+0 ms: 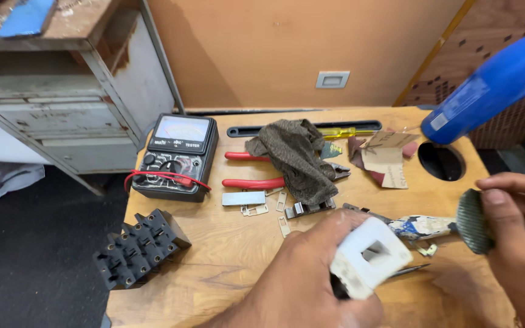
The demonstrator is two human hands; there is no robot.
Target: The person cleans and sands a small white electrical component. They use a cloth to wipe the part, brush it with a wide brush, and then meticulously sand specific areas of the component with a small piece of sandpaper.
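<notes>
Gripping the white plastic bobbin point(369, 255) near-centre in my left hand point(311, 285), I pinch a dark ridged disc point(472, 220) in my right hand point(521, 243); metal laminations point(262, 203) lie loose beyond, unassembled.

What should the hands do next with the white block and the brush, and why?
Probably bring the brush in the right hand across to the white hollow block gripped by the left hand. The bristle end already faces the block's open slot, but the two are apart.

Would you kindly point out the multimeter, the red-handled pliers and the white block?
multimeter point(177, 157), head view, dial face.
red-handled pliers point(251, 182), head view, lower handle.
white block point(369, 258), head view, front face, in left hand.
</notes>
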